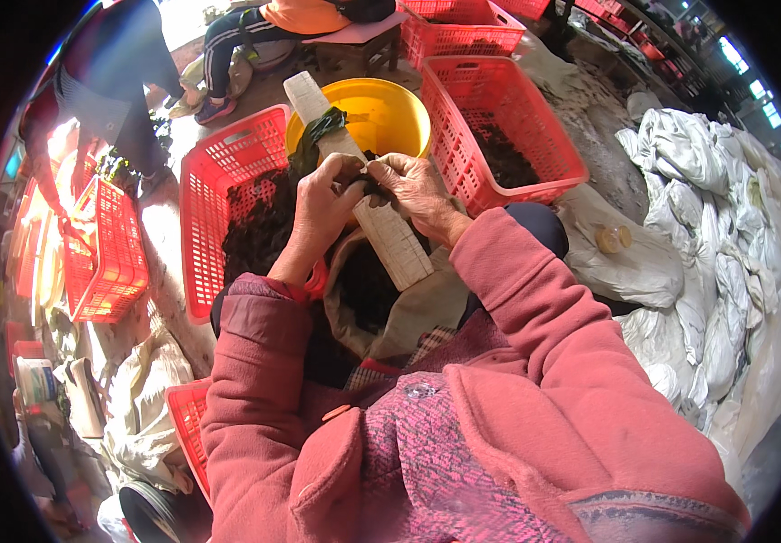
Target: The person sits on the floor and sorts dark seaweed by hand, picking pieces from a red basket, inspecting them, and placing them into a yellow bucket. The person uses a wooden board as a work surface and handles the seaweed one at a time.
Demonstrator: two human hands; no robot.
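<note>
Both of my hands meet over a pale wooden board that slants across the mouth of a yellow bucket. My left hand pinches a dark green leafy strip, which looks like seaweed and drapes over the board. Thumb and forefinger of my right hand close on the same dark material just beside the left fingertips. The exact grip between the fingers is partly hidden. Below the board, an open cloth sack between my knees holds dark material.
Red plastic baskets stand left and right of the bucket, both holding dark leafy material. White sacks are heaped at the right. A yellowish jar lies on one sack. People work nearby at the upper left, around another red basket.
</note>
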